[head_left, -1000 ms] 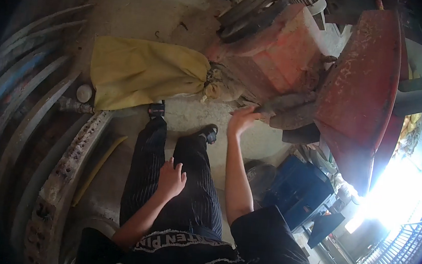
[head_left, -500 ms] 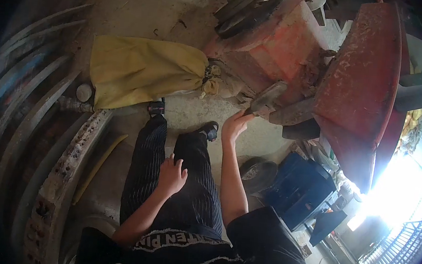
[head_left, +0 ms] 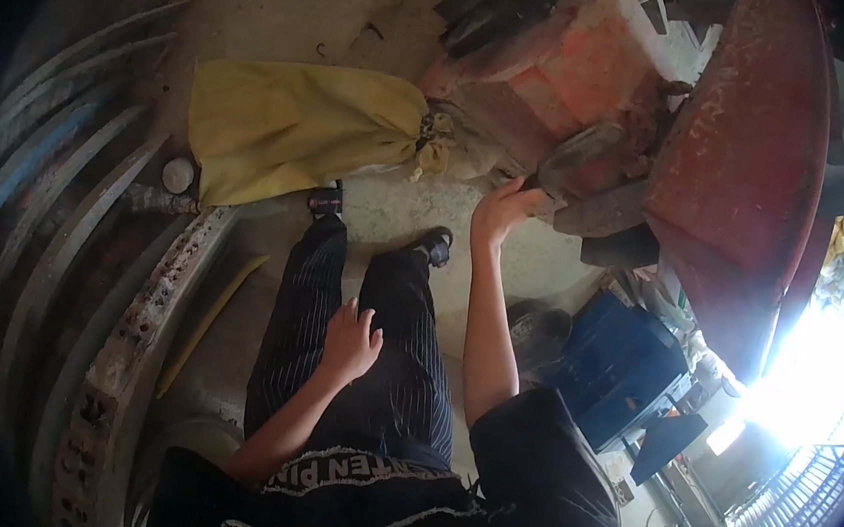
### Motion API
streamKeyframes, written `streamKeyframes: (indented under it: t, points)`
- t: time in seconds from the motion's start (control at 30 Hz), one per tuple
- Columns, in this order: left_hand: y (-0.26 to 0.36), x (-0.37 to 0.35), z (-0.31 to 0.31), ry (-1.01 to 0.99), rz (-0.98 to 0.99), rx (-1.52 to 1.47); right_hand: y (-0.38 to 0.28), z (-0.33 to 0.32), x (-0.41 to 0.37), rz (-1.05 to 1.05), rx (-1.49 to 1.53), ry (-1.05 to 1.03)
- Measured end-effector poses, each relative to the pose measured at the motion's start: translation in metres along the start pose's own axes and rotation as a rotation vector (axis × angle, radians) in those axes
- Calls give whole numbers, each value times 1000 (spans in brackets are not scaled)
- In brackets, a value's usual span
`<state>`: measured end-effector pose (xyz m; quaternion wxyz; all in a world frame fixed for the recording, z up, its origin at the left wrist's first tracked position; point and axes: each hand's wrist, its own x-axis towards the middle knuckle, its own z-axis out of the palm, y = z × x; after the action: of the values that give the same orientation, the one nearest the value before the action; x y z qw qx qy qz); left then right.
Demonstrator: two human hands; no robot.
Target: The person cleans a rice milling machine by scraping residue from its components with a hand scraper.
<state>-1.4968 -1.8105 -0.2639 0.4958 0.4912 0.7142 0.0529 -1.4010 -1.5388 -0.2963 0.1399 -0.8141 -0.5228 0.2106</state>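
My right hand (head_left: 504, 217) reaches forward to a dusty, flat, rounded plate (head_left: 584, 160) on the side of a red machine. Its fingers are at the plate's near end and appear to grip it; the exact hold is partly hidden. My left hand (head_left: 352, 341) hangs over my striped trousers, fingers loosely apart, with nothing in it. A yellow cloth bag (head_left: 304, 118) lies on the floor ahead of my feet, its gathered mouth (head_left: 435, 142) tied around a pale sleeve or spout beside the machine.
The red machine body (head_left: 570, 66) and a large red hopper (head_left: 742, 161) stand at the right. Below them are a dark round pan (head_left: 538, 336) and a blue box-shaped object (head_left: 619, 366). Curved metal bars and a perforated rail (head_left: 146, 325) line the left, near a yellow strip (head_left: 213, 326).
My right hand has moved slightly forward, and the plate at its fingers has shifted away toward the machine. My left hand stays over my trousers. The whole view has shifted a little.
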Motion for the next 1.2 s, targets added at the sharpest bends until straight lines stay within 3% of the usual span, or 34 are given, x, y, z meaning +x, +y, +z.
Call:
streamKeyframes:
  t: [0.07, 0.2, 0.4, 0.5, 0.6, 0.7, 0.83, 0.9, 1.0, 1.1, 1.2]
  points:
    - [-1, 3, 2, -33, -13, 12, 17, 7, 0, -186, -69, 60]
    - [-3, 1, -1, -36, -29, 57, 50, -1, -13, -111, -169, -54]
    - [-5, -4, 19, 5, -6, 29, 19, -17, 25, -310, -160, -10]
    - [-6, -3, 18, -26, 2, 70, 65, -12, -3, -181, -142, -52]
    - [-7, -5, 19, -39, -3, 78, 44, -11, 15, -290, -212, 75]
    - [-7, -9, 22, -18, -25, 71, -11, -23, 30, -260, -125, -5]
    - [-5, -6, 19, -47, -26, 71, 33, -16, -5, -245, -145, 6]
    - [-8, -7, 26, -37, -33, 88, 40, -20, -26, -106, -220, -107]
    - [-8, -6, 22, -43, -51, 38, 43, -6, -3, -249, -245, -22]
    - [-13, -7, 29, 15, -68, 34, 8, 0, 23, -233, -260, -8]
    - [-13, -8, 27, 3, -62, 26, 36, -2, 1, -280, -236, 5]
